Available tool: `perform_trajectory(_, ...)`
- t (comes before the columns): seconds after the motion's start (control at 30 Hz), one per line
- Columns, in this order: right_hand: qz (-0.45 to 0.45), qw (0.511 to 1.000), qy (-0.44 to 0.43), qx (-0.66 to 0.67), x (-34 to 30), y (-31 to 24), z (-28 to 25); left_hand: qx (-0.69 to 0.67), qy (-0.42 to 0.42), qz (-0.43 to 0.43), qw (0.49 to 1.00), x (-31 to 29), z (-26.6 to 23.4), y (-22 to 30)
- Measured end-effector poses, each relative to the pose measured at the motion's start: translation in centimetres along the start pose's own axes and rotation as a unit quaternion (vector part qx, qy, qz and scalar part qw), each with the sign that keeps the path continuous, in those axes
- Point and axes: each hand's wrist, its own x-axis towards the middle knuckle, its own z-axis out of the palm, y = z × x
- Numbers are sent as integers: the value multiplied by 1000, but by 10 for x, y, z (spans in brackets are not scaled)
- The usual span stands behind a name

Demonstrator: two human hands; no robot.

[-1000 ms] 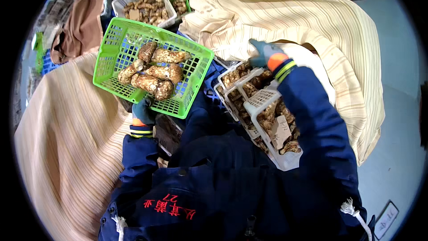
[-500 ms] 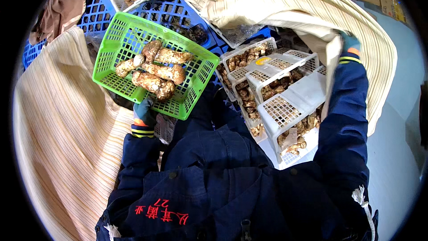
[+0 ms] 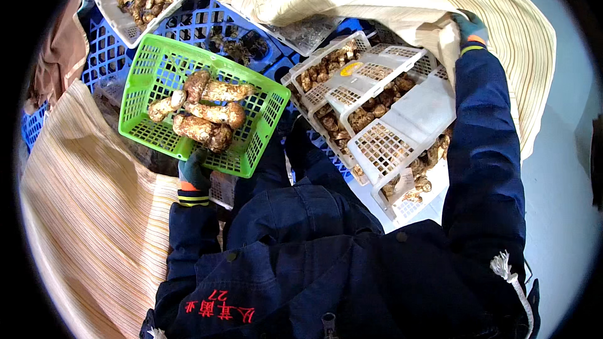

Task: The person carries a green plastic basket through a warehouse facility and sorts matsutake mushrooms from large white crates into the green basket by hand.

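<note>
My left hand [image 3: 196,169], in a dark glove, grips the near edge of a green plastic basket [image 3: 264,144]. Several thick-stemmed brown and cream mushrooms [image 3: 217,113] lie inside it. At the upper right my gloved right hand [image 3: 470,27] is closed on the edge of a cream striped cloth [image 3: 370,6] and holds it up, with the arm stretched out. Below that hand stand white plastic baskets [image 3: 402,119], stacked overlapping and partly tilted. More mushrooms [image 3: 379,110] show in the gaps between them. The cloth hides the stack's far end.
A white basket of mushrooms [image 3: 135,31] stands at the far left on blue plastic crates [image 3: 188,25]. Another striped cloth [image 3: 94,201] drapes down the left side, near a brown cloth [image 3: 63,63]. Pale blue floor [image 3: 553,169] runs along the right.
My right hand has moved farther away with the cloth edge. The view has shifted, showing more of the far-left white basket. My left hand still holds the green basket.
</note>
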Motion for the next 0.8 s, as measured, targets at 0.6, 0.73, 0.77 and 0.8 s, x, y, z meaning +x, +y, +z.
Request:
perform_trajectory(0.6,206,955,-79,199,-324,10,-169,-1,-6,-49,999,-18,32,27)
perform_trajectory(0.73,199,957,194,80,-421,135,-181,3,31,-49,998,-26,44,30)
perform_trajectory(0.77,194,955,214,-66,-452,183,-178,16,5,-38,999,-27,52,29)
perform_trajectory(0.8,323,928,177,-51,-477,227,-168,27,-19,-24,999,-28,57,28)
